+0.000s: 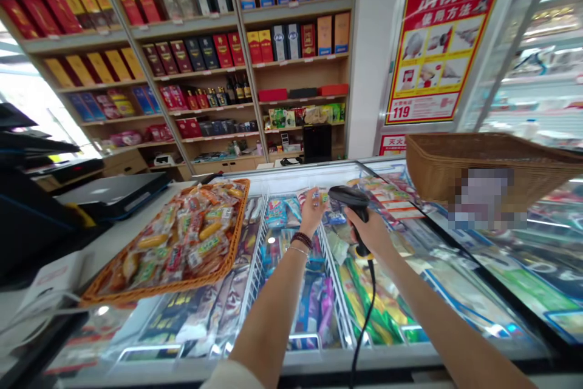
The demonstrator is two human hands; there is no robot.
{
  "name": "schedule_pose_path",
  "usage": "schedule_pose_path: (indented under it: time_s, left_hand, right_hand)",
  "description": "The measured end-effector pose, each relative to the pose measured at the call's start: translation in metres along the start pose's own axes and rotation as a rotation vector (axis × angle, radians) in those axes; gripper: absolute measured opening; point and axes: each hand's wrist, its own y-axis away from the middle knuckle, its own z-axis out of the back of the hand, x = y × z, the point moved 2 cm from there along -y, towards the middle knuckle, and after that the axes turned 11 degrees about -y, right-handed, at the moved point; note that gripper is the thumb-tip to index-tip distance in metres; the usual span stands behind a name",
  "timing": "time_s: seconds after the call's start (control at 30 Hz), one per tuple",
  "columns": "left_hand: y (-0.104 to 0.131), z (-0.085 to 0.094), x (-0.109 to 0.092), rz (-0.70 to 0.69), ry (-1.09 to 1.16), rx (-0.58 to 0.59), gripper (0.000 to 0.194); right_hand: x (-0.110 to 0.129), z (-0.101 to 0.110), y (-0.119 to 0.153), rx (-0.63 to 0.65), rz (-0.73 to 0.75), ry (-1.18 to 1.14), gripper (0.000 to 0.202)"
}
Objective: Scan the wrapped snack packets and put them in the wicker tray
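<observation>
My right hand (368,232) is wrapped round the handle of a black barcode scanner (348,196), whose cable hangs down toward the front edge. The scanner's head points left, toward my left hand (313,210). The fingers of my left hand are closed on a small wrapped package (324,195), partly hidden by the fingers. Both hands are above a glass-topped freezer (291,355) with wire baskets of packaged goods. A dark beaded bracelet and a thin band circle my left wrist.
An orange wicker tray (243,228) of wrapped snacks lies on the left. A brown wicker basket (428,173) stands at the right. Behind are shelves (200,25) of boxes and bottles. A flat black device (113,195) is at the left.
</observation>
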Motion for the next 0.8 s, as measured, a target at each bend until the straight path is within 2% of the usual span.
schedule_pose_path:
  time_s: [0.23, 0.8]
  left_hand:
    - [0.003, 0.002, -0.005, -0.041, -0.012, 0.023, 0.062]
    - [0.004, 0.003, -0.008, 0.003, -0.045, -0.017, 0.058]
  right_hand:
    - [-0.002, 0.004, -0.002, 0.015, -0.005, 0.002, 0.040]
    - [0.000, 0.011, 0.003, 0.002, 0.015, 0.128, 0.035]
